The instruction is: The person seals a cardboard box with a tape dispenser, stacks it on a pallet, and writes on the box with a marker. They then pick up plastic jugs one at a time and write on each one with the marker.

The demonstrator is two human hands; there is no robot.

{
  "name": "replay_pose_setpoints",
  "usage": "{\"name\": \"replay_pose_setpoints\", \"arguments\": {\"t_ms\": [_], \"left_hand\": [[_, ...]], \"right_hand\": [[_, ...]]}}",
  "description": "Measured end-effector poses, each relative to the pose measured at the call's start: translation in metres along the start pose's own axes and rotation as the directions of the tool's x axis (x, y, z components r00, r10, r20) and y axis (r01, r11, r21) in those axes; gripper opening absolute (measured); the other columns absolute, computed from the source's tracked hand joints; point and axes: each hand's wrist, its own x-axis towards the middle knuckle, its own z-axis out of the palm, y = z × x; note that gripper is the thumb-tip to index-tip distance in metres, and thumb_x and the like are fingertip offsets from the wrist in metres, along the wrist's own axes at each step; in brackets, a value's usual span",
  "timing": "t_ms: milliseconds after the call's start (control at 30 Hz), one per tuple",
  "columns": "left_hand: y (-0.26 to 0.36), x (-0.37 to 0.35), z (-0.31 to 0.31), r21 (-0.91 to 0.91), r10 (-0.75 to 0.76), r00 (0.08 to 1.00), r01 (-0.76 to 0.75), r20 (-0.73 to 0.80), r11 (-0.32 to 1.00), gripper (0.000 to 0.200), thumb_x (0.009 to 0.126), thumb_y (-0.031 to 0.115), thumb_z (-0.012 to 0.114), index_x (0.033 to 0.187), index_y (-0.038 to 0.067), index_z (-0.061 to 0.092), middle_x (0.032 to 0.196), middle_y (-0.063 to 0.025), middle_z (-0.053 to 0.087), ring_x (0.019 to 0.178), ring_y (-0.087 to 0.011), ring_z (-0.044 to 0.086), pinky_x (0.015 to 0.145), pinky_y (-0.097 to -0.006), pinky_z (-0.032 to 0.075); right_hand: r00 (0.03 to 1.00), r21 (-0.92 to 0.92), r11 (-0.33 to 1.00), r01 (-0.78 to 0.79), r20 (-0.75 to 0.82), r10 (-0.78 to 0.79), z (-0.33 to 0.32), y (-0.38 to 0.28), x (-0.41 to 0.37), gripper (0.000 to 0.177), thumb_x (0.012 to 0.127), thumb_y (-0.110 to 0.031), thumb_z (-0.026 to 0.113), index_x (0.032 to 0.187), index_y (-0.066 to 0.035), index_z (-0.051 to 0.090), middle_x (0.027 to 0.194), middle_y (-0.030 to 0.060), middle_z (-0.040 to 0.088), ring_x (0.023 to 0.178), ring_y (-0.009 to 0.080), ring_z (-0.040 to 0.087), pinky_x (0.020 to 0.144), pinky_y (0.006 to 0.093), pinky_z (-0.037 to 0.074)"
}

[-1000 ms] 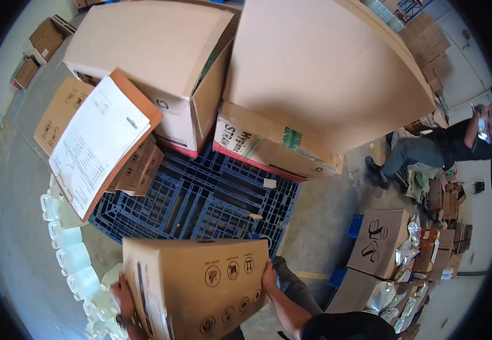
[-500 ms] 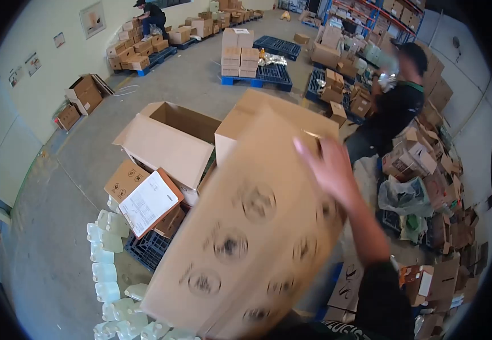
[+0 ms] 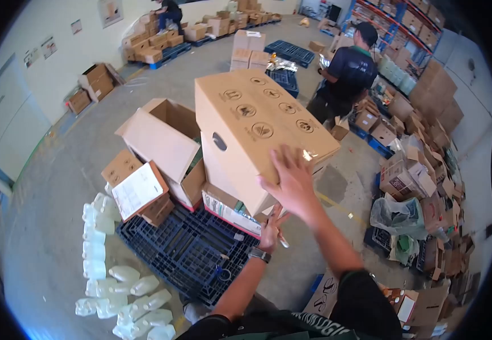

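In the head view, the right hand (image 3: 292,184) lies spread over the near top edge of a large carton (image 3: 257,119), its fingers extended and pressed on the cardboard instead of closed around it. The carton is directly ahead of that hand, with printed round symbols on its upper face and a dark hand hole (image 3: 219,141) ahead and to the left.

The left hand (image 3: 269,231), wearing a wristwatch (image 3: 260,255), is just below the carton's nearest corner, under the right hand. A thin object (image 3: 283,241) shows beside it, but whether the fingers grip this or the carton cannot be told.

Left of the left hand is a box with a red lower edge (image 3: 229,209), partly hidden by the carton; whether the carton rests on it is unclear. Below and left of that hand lies a dark blue pallet (image 3: 192,249). Farther left are an open carton (image 3: 158,141), a clipboard with paper (image 3: 139,190) and pale jugs (image 3: 94,250). Beyond the right hand, a co-worker (image 3: 351,73) stands facing away.
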Motion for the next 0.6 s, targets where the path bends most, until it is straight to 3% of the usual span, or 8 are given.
{"name": "replay_pose_setpoints", "arguments": {"t_ms": [33,100,167,233,333,433,533,600], "left_hand": [[-0.008,0.008,-0.012,0.0,-0.002,1.0,0.002,-0.024,1.0,0.057,0.104,0.043,0.034,0.144,0.003,0.04,0.135,-0.0135,0.057,0.107,-0.0209,0.066,0.043,-0.0213,0.035],[-0.037,0.021,-0.048,-0.03,-0.067,0.996,0.065,-0.053,0.997,0.04,0.103,0.037,0.043,0.113,0.0,0.057,0.079,-0.0102,0.066,0.058,-0.016,0.063,0.038,-0.0233,0.034],[-0.016,0.015,-0.037,0.191,0.079,0.997,-0.082,0.022,0.978,0.03,0.101,0.03,0.049,0.088,0.003,0.053,0.053,0.0012,0.043,0.038,-0.0111,0.043,0.036,-0.0252,0.035],[0.004,0.002,-0.045,0.362,-0.069,0.998,0.063,0.004,0.93,0.03,0.101,0.023,0.047,0.105,-0.004,0.06,0.078,-0.011,0.069,0.041,-0.0105,0.05,0.038,-0.0244,0.037],[0.029,-0.038,-0.058,0.313,-0.089,0.995,0.099,-0.046,0.944,0.039,0.101,0.025,0.044,0.12,-0.005,0.061,0.108,-0.0122,0.071,0.063,-0.0116,0.064,0.041,-0.0208,0.037],[0.035,-0.092,-0.084,0.271,-0.029,0.971,0.094,-0.237,0.958,0.04,0.096,0.018,0.042,0.123,-0.007,0.057,0.118,-0.019,0.066,0.06,-0.0101,0.054,0.044,-0.0181,0.035],[0.016,-0.134,-0.096,0.104,0.059,0.893,-0.014,-0.446,0.995,0.048,0.099,0.031,0.037,0.123,-0.004,0.059,0.114,-0.0168,0.068,0.066,-0.0141,0.054,0.053,-0.0224,0.041],[-0.006,-0.146,-0.089,-0.034,0.148,0.874,-0.184,-0.464,0.982,0.053,0.1,0.039,0.037,0.127,-0.003,0.056,0.121,-0.0179,0.064,0.088,-0.0225,0.061,0.075,-0.0308,0.05]], "right_hand": [[1.0,0.014,1.0,0.012,0.015,-0.012,0.003,-0.003,-0.018,0.097,0.075,-0.066,0.066,0.148,-0.011,0.036,0.155,0.0224,0.025,0.143,0.052,0.014,0.11,0.0687,0.014],[0.958,0.116,0.984,-0.136,-0.237,0.16,0.007,-0.011,-0.05,0.099,0.067,-0.061,0.076,0.147,-0.016,0.039,0.154,0.0218,0.024,0.141,0.0573,0.01,0.108,0.0726,0.013],[0.931,0.299,0.954,0.003,-0.35,0.107,0.025,0.001,-0.05,0.1,0.061,-0.054,0.083,0.143,-0.015,0.043,0.15,0.0217,0.028,0.139,0.0606,0.008,0.108,0.074,0.012],[0.897,0.387,0.9,0.201,-0.443,-0.01,0.024,0.013,-0.039,0.095,0.057,-0.047,0.087,0.138,-0.015,0.047,0.148,0.0224,0.03,0.139,0.0605,0.007,0.107,0.0758,0.012],[0.896,0.431,0.877,0.21,-0.445,0.004,0.021,0.066,-0.025,0.092,0.053,-0.039,0.089,0.132,-0.012,0.051,0.147,0.0201,0.035,0.142,0.0535,0.011,0.113,0.0699,0.011],[0.892,0.412,0.855,0.315,-0.436,-0.118,0.021,0.162,-0.005,0.093,0.052,-0.034,0.09,0.134,-0.011,0.05,0.147,0.0165,0.039,0.142,0.0521,0.012,0.113,0.0668,0.02],[0.887,0.412,0.838,0.358,-0.43,-0.168,0.018,0.226,0.017,0.09,0.057,-0.032,0.088,0.135,-0.01,0.05,0.147,0.0168,0.04,0.142,0.0455,0.024,0.113,0.0581,0.029],[0.887,0.402,0.842,0.361,-0.426,-0.178,0.011,0.246,0.023,0.087,0.061,-0.031,0.087,0.136,-0.008,0.049,0.148,0.0171,0.04,0.141,0.0417,0.028,0.113,0.0538,0.031]]}}
